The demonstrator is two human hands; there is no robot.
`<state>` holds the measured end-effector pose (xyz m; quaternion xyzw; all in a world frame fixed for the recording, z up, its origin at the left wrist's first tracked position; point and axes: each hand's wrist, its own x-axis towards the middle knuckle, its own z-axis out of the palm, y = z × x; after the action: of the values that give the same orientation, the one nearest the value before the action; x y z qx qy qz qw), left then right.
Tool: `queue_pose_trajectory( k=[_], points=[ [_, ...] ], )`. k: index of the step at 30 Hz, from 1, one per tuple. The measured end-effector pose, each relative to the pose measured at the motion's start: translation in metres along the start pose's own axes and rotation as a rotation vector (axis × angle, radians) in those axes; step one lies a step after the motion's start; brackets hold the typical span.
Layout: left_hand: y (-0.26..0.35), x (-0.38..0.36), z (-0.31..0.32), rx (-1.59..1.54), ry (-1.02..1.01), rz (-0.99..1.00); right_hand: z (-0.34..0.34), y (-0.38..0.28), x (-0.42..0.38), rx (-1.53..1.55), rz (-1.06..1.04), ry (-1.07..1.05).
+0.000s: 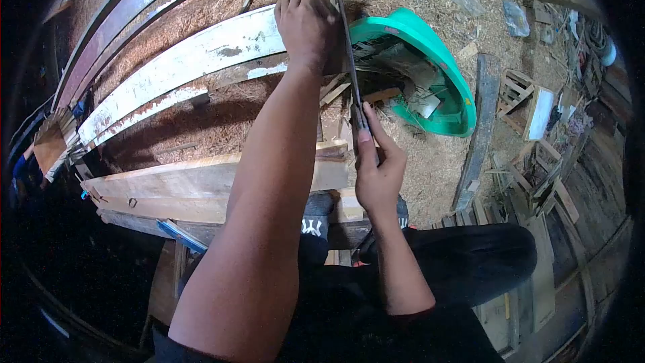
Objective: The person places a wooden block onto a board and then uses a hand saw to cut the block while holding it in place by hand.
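My left hand (306,30) is closed over the end of a curved, white-painted wooden board (228,47), its fingers curled at the far edge. Close beside that hand, a long narrow dark blade (351,60) runs along the board's end. It looks like a hand saw seen edge-on, though its teeth cannot be made out. My right hand (379,178) grips the near end of this tool, with thumb and forefinger along its dark handle. The palm side of both hands is hidden.
A green plastic tub (463,104) holding wood scraps lies right of the blade. More curved boards (127,20) stand at the left, and a pale plank (168,185) lies nearer. A dark beam (480,128) and slatted wood pieces (517,101) lie at the right on shavings.
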<state>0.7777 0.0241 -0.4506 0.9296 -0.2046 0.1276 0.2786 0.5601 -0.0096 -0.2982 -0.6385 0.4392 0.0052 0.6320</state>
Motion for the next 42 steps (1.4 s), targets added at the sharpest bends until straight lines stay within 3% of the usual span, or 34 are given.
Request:
queue_pose_trajectory(
  k=[3,5,7,9,10,11,13,15,17,20,23,24,25,27,30,31,33,34,37,38,42],
  points=[
    [0.001,0.001,-0.002,-0.019,-0.015,-0.024,0.009,-0.016,0.035,-0.098,-0.091,-0.035],
    [0.003,0.000,-0.002,0.007,-0.033,-0.032,0.029,0.001,0.075,-0.111,-0.323,0.056],
    [0.006,0.002,-0.004,0.039,-0.054,-0.039,0.014,-0.018,0.060,-0.078,-0.021,-0.060],
    [0.009,0.003,-0.008,0.013,-0.046,-0.039,0.006,0.016,0.019,-0.062,-0.287,0.051],
    [0.007,0.002,-0.008,0.016,-0.049,-0.044,0.001,0.005,0.000,-0.047,-0.137,0.011],
    [0.005,0.002,-0.007,0.014,-0.028,-0.022,0.002,-0.001,0.004,-0.050,-0.136,0.004],
    [0.001,-0.001,-0.002,0.004,-0.010,0.003,0.009,-0.007,0.022,-0.046,-0.171,-0.013],
    [0.000,0.002,-0.001,0.027,-0.053,-0.036,0.028,-0.007,0.068,-0.109,-0.372,0.067],
    [0.002,0.003,-0.006,0.015,-0.069,-0.036,0.024,-0.009,0.068,-0.033,-0.148,-0.008],
    [0.006,0.001,-0.007,-0.008,-0.095,-0.053,0.007,0.009,0.005,-0.050,-0.231,0.056],
    [0.000,0.000,-0.008,-0.010,-0.064,-0.039,0.007,0.013,0.013,-0.064,-0.244,0.026],
    [0.001,0.001,-0.006,-0.010,-0.039,0.000,0.011,-0.013,0.031,-0.097,-0.073,-0.031],
    [0.003,0.001,-0.003,-0.015,-0.035,0.005,0.021,-0.007,0.054,-0.104,-0.241,0.031],
    [0.000,0.000,0.004,0.033,0.024,-0.027,0.030,-0.003,0.076,-0.076,-0.278,0.041],
    [0.005,0.001,-0.003,0.033,-0.052,-0.053,0.012,0.024,0.024,-0.063,-0.321,0.062],
    [0.004,0.002,-0.004,0.022,-0.053,-0.043,0.008,0.020,0.016,-0.063,-0.319,0.059],
    [0.002,0.002,-0.008,0.009,-0.052,-0.029,0.000,0.008,0.009,-0.045,-0.051,-0.032],
    [0.003,0.000,-0.008,-0.011,-0.058,-0.008,0.007,0.001,0.026,-0.053,-0.216,0.001],
    [0.003,0.001,-0.005,0.028,-0.035,-0.033,0.027,-0.013,0.078,-0.092,-0.197,-0.002],
    [0.004,0.001,-0.004,0.026,-0.036,-0.028,0.028,-0.001,0.074,-0.058,-0.290,0.042],
    [0.004,0.001,-0.006,0.011,-0.083,-0.014,0.006,0.017,0.012,-0.004,-0.219,0.043]
  ],
)
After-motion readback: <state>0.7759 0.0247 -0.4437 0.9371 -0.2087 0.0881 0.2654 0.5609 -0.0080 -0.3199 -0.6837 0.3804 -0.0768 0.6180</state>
